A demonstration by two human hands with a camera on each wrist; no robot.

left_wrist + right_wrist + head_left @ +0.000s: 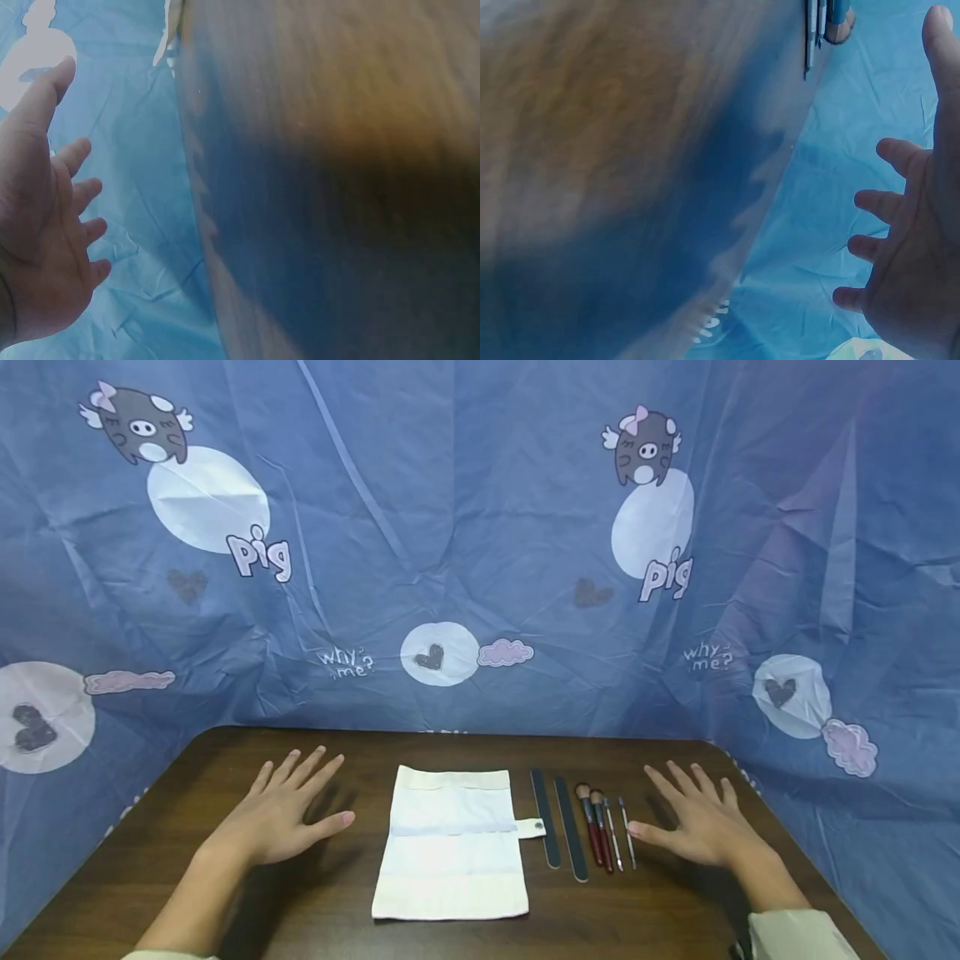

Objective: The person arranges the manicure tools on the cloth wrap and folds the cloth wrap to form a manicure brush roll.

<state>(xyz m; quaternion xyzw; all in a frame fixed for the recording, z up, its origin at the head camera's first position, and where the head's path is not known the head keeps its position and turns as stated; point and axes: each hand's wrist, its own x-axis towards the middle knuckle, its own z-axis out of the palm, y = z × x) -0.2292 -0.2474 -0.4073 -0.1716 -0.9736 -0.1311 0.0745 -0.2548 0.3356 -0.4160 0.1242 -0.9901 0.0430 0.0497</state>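
Note:
A cream cloth roll-up pouch (453,852) lies unrolled on the brown wooden table, its snap strap (531,828) pointing right over a dark nail file (546,818). Beside that file is a second nail file (572,829). Further right lie two makeup brushes (588,822) with dark red handles and two thin metal tools (613,835). My left hand (281,814) hovers left of the pouch, fingers spread and holding nothing. Over the right side, my right hand (701,818) is also spread and bare, its thumb tip overlapping the outermost thin tool in the head view.
Behind the table (600,918) hangs a blue sheet (480,543) printed with pigs, hearts and clouds. It also runs down past the left and right table edges. Both hands cast shadows on the wood.

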